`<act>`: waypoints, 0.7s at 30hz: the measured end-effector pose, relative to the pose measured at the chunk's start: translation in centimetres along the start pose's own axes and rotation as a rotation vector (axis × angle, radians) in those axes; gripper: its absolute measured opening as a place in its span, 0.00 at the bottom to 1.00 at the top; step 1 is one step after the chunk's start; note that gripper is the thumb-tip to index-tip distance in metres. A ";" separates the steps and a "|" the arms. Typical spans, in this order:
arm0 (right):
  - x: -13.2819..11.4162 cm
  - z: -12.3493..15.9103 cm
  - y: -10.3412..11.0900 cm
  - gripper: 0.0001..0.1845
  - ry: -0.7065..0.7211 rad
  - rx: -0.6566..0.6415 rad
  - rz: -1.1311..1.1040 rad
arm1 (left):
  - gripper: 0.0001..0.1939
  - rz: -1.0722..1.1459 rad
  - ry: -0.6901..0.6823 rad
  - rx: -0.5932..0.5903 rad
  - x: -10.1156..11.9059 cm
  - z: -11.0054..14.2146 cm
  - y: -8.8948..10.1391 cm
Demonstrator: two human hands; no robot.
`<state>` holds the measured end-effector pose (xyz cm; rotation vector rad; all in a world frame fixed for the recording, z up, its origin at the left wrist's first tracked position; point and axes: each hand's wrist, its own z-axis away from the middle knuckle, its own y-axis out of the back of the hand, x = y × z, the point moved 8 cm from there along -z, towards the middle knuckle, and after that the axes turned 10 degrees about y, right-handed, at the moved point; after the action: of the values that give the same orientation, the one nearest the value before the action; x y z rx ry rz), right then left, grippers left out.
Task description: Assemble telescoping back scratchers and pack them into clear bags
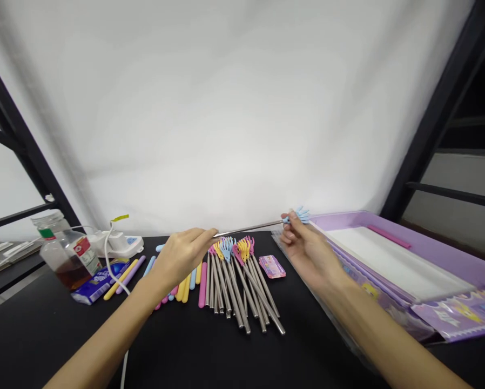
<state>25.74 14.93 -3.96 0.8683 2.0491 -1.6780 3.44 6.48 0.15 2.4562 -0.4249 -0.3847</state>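
Stretched between my two hands is a back scratcher with a thin metal rod (253,228) and a light-blue claw head (303,215). My right hand (303,246) pinches it just below the head. My left hand (188,254) closes round the other end, so that end is hidden. Below lies a fanned pile of metal back scratchers (242,292) with pink, yellow and blue claw heads. Loose coloured tubes, among them a pink tube (202,285), lie left of the pile, partly behind my left wrist. A small stack of purple-pink cards (272,266) sits right of the pile.
At left stand a bottle of brown liquid (70,254), a blue packet (99,282) and a white power strip (121,246) with a cable. A purple display box (359,219) with clear plastic packaging fills the right. A white wall (234,119) rises behind the black table (177,351).
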 end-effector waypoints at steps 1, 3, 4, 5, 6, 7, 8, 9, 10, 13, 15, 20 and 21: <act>0.4 0.4 -0.4 0.16 0.009 -0.018 0.005 | 0.11 0.020 0.016 -0.016 0.4 -0.1 -0.1; 1.4 1.3 -0.9 0.17 0.015 -0.037 0.030 | 0.13 0.070 0.052 -0.069 1.5 -0.4 -0.5; 2.0 1.8 -1.2 0.16 0.008 -0.053 0.053 | 0.14 0.112 0.076 -0.107 2.1 -0.6 -0.7; 2.6 2.3 -1.7 0.16 -0.006 -0.083 0.078 | 0.14 0.164 0.105 -0.151 2.6 -0.7 -0.9; 3.2 2.8 -2.2 0.15 -0.024 -0.126 0.099 | 0.14 0.224 0.147 -0.199 3.0 -0.9 -1.2; 3.8 3.2 -2.8 0.15 -0.045 -0.174 0.110 | 0.14 0.296 0.194 -0.246 3.2 -1.0 -1.4; 4.3 3.6 -3.3 0.15 -0.061 -0.218 0.117 | 0.14 0.366 0.242 -0.284 3.3 -1.0 -1.6; 4.7 3.9 -3.7 0.15 -0.066 -0.252 0.123 | 0.14 0.433 0.282 -0.318 3.4 -1.0 -1.7; 4.8 4.0 -4.0 0.16 -0.061 -0.269 0.134 | 0.15 0.493 0.314 -0.348 3.3 -1.0 -1.9; 4.9 4.0 -4.0 0.18 -0.023 -0.263 0.176 | 0.16 0.592 0.380 -0.390 3.0 -0.9 -2.2; 4.8 3.9 -3.8 0.19 -0.003 -0.256 0.196 | 0.17 0.611 0.400 -0.401 3.0 -0.9 -2.4; 4.8 3.9 -3.6 0.19 -0.043 -0.268 0.236 | 0.19 0.567 0.326 -0.378 2.7 -0.7 -3.0; 4.3 3.4 -3.2 0.18 -0.041 -0.225 0.223 | 0.17 0.524 0.300 -0.337 2.0 -0.6 -2.8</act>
<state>20.01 12.27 -5.01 0.9380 1.9837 -1.3101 6.06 8.14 -1.47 1.9399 -0.7744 0.1247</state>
